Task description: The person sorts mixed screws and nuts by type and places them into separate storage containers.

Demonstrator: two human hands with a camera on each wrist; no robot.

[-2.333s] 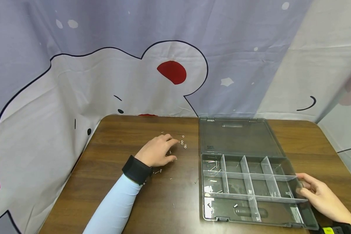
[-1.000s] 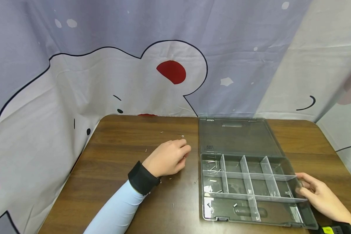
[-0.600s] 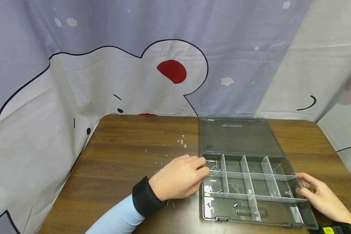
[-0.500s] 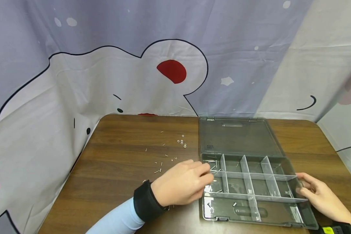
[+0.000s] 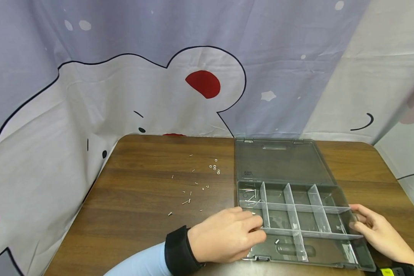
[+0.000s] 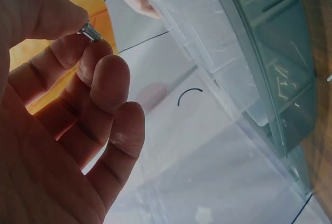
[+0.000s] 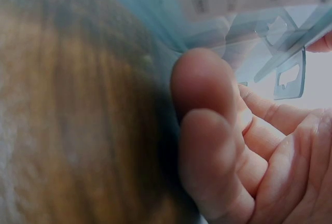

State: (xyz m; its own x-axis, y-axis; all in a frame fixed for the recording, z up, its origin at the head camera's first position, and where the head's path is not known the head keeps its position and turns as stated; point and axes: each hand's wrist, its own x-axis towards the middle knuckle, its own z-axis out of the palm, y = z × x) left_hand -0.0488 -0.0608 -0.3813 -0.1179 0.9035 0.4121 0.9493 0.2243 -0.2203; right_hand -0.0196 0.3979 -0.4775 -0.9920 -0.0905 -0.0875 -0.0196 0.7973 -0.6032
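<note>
My left hand (image 5: 227, 235) hovers above the front left part of a grey see-through compartment box (image 5: 308, 220), palm down. Between its thumb and index finger it pinches a short silver screw (image 6: 89, 31), plain in the left wrist view but hidden in the head view. The other fingers of that hand are loosely bent. At the box's right side my right hand (image 5: 379, 232) grips the wall, fingers curled against it. Several thin screws (image 5: 252, 196) lie in the back left compartment, and one short screw (image 5: 277, 241) lies in the long front compartment.
Small ring-shaped nuts or washers (image 5: 214, 167) and scattered screws (image 5: 189, 201) lie on the brown wooden table (image 5: 141, 199), left of the box. The box's lid (image 5: 279, 165) lies folded back towards the patterned curtain (image 5: 283, 76).
From among the small parts on the table, my left hand has moved right and towards me, over the box's front left part. The right hand keeps its place at the box.
</note>
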